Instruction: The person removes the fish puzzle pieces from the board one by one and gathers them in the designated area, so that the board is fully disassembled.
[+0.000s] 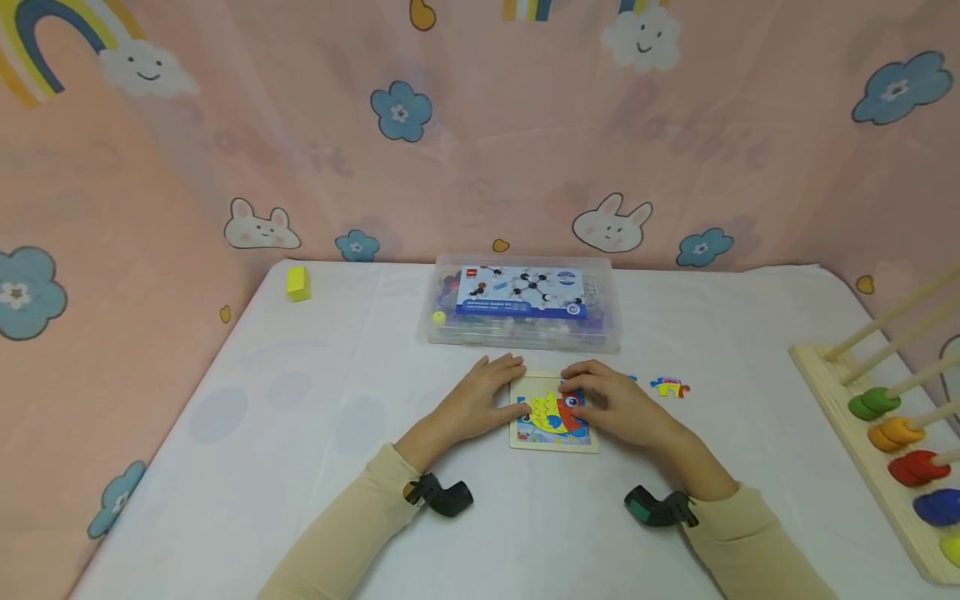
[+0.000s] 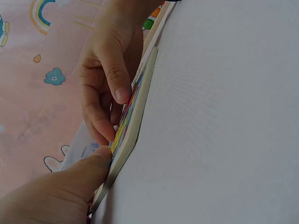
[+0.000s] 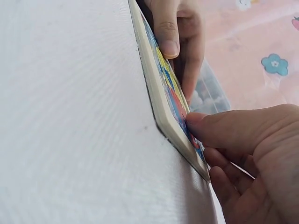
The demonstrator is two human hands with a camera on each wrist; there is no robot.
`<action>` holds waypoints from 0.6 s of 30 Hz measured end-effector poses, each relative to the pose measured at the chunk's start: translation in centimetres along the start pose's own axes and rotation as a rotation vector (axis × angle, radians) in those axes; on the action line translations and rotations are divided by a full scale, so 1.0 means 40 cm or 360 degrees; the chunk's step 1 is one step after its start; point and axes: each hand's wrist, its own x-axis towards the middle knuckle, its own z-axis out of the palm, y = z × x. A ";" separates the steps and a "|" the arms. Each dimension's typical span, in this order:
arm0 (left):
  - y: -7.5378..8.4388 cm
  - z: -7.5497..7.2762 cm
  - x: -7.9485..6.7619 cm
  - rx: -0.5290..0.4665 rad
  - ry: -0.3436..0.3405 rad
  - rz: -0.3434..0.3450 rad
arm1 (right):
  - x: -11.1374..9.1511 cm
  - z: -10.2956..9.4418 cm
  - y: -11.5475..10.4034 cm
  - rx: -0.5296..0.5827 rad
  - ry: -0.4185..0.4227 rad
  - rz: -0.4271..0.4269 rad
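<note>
A square wooden jigsaw puzzle (image 1: 555, 437) with a yellow and red fish picture lies on the white table. At its left side, the left hand (image 1: 478, 398) rests with fairly straight fingers near the upper left corner, its thumb (image 2: 91, 168) touching the picture. The right hand (image 1: 622, 404) bends loosely over the right side. Its thumb (image 3: 205, 126) touches the picture near the fish's red head; no separate piece shows between its fingers. The right hand covers the board's upper right part. Loose puzzle pieces (image 1: 670, 387) lie just beyond the right hand, one partly hidden.
Behind the puzzle stands a clear plastic case (image 1: 521, 331) with a molecular model label. A yellow block (image 1: 297, 283) sits at the far left. Along the right edge is a wooden rack (image 1: 832, 392) with pegs and coloured rings. A pink patterned cloth (image 1: 495, 167) hangs behind.
</note>
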 end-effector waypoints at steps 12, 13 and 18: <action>-0.003 0.001 0.001 0.0003 0.0004 0.0007 | -0.002 0.002 -0.013 -0.0032 0.0016 0.0029; -0.003 0.001 0.001 0.0001 0.0006 0.0009 | -0.002 0.003 -0.014 -0.0035 0.0019 0.0031; -0.004 0.003 0.001 0.0000 0.0014 0.0011 | -0.003 0.003 -0.016 -0.0040 0.0030 0.0033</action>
